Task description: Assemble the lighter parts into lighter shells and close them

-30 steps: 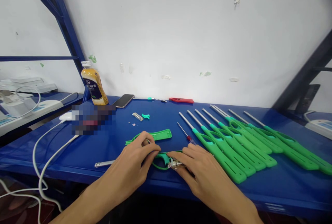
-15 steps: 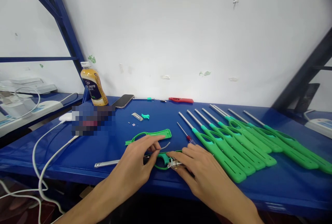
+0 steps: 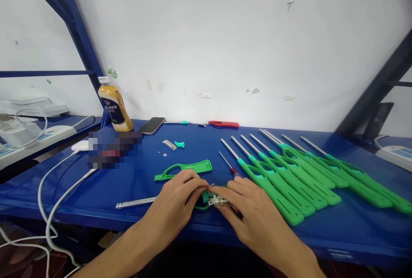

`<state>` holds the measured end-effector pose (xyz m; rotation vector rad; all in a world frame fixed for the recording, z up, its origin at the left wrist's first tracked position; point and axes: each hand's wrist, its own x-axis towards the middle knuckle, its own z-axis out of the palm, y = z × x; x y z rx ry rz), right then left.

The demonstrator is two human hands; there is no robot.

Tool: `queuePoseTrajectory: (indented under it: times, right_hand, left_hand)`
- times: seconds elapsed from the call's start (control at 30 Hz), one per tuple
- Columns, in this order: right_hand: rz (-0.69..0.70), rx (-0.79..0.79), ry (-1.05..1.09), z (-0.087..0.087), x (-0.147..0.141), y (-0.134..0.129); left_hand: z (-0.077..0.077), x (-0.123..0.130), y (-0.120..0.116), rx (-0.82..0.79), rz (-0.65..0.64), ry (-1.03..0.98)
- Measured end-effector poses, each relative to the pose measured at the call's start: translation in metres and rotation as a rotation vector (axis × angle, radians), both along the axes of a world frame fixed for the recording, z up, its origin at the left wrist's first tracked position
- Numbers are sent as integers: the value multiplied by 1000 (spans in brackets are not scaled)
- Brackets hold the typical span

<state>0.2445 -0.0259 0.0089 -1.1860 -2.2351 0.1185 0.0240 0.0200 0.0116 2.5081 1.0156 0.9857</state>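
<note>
An opened green lighter body lies near the table's front edge, its metal tube pointing left. My left hand is over its middle, fingers pinched together at a thin wire or tube whose end is mostly hidden. My right hand is closed around the lighter's handle end and a clear part with metal on it. Just behind my hands lies a loose green half shell. A screwdriver with a red handle rests behind my right hand.
Several green lighters lie in a row at right. Toward the back are a clear piece, a turquoise piece, a red lighter, a phone and a bottle. White cables hang at left.
My left hand has moved right, closer to my right hand, and its fingertips have come down to the lighter. The thin wire, raised before, is now mostly covered.
</note>
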Motion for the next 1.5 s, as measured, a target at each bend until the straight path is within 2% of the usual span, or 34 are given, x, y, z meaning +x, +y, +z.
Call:
queuePoseTrajectory:
  times: [0.13,0.2,0.5,1.5]
  right_hand:
    - [-166,78,165,3,-2,-3]
    - [-199,80,203,4,-2,-4]
    - [-187,49,63,2,-3,2]
    - [-139,83,18,1,-3,2]
  left_hand:
    - [2,1,-1,11,-5,27]
    - [3,2,-1,1,-10,35]
    - [-1,0,-2,4,-18,32]
    - [1,1,-5,2,-43,58]
